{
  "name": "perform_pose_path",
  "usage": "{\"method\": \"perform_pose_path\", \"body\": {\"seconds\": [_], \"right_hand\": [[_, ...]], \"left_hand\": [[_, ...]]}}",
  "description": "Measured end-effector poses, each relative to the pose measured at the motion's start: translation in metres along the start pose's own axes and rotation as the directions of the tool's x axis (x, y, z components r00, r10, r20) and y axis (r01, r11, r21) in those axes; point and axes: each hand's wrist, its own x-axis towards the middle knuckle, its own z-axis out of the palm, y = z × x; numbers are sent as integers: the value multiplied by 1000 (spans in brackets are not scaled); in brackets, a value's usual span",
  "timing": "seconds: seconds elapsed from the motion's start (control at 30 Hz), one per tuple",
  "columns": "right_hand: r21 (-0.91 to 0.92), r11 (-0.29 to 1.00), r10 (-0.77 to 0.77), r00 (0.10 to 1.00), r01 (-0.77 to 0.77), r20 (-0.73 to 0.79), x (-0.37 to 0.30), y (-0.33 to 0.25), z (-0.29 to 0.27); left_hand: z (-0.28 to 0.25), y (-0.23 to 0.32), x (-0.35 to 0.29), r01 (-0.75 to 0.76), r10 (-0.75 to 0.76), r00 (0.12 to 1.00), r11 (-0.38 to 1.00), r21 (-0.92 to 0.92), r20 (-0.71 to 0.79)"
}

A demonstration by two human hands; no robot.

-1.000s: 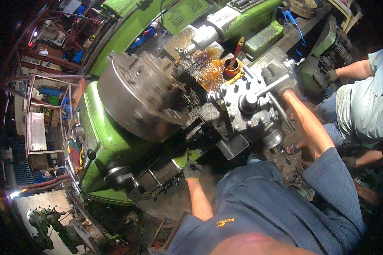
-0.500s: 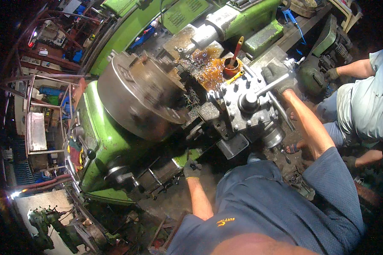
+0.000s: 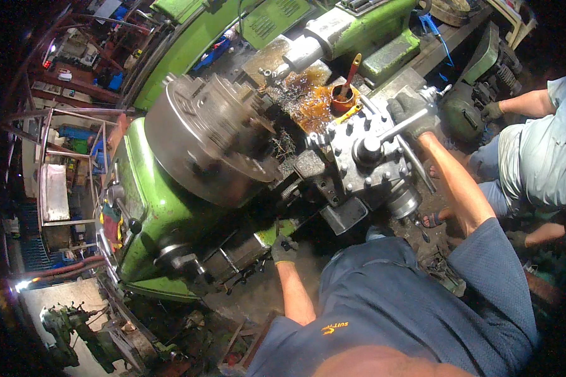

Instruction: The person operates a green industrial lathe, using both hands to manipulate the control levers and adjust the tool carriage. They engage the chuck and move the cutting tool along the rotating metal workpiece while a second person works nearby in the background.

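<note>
My right hand [image 3: 412, 112] is wrapped shut around the tool-post handle [image 3: 396, 129], far right, for leverage. My left hand [image 3: 284, 249] is closed on a near carriage control [image 3: 277, 229] below the big chuck [image 3: 207, 135], steadying me.

Left hand [image 3: 285, 249] fingers too small to read, seated co-worker [image 3: 534, 157] cut off at right edge — face unseen

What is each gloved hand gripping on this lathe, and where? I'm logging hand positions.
The right hand grips the outer end of the tool post's long metal handle. The left hand rests on a control at the carriage front; what it holds cannot be told.
</note>
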Motion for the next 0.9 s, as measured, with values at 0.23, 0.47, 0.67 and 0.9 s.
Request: {"method": "perform_pose_path", "body": {"seconds": [0.23,0.47,0.67,0.9], "right_hand": [[16,999,-47,998,48,-34,-1,0,0],[44,999,-18,1000,18,-7,-3,-9,-8],[33,997,-65,996,67,-59,-2,1,2],[77,997,-27,999,29,-31,1,3,5]], "left_hand": [[-2,-2,1,-44,45,999,998,47,0],[-9,-1,1,-41,39,998,998,36,58],[2,-2,-6,-29,29,998,1000,4,49],[-4,-3,2,-57,58,998,995,77,-10]]}}
